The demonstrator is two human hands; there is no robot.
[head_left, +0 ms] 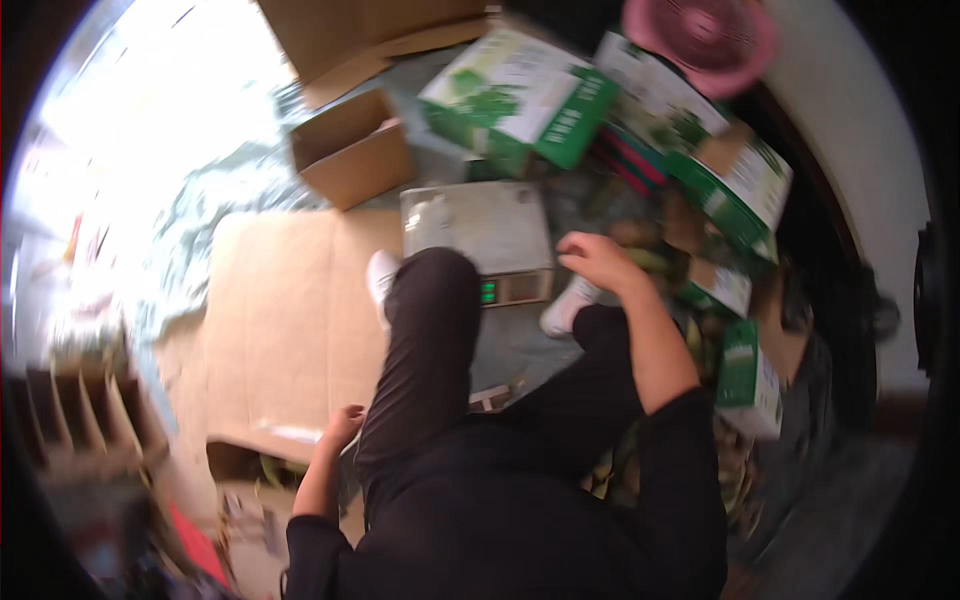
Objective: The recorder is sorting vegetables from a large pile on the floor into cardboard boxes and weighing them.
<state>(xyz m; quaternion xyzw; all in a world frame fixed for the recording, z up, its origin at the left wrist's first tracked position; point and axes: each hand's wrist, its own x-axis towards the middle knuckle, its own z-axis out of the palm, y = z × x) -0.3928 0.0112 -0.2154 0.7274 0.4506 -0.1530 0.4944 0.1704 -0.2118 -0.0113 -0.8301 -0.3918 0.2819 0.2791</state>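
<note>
A flat weighing scale [475, 225] with a pale metal top and a lit green display lies on the floor in front of me. A small whitish, blurred item [430, 212] shows on its left part. My right hand [600, 263] hovers by the scale's right front corner; its fingers are loosely bent, thumb and forefinger a little apart, with nothing visible between them. Low at my left side, my left hand [345, 426] is closed beside my thigh, near an open carton [240, 460]. A pale edge shows just under that hand, too blurred to name.
Green-and-white printed boxes [520, 95] stand beyond the scale and along the right. A small open brown carton [355, 150] is at the back left, near a flat cardboard sheet [290, 310]. A pink basket [705, 40] sits far right; a divided cardboard rack [90, 420] stands left.
</note>
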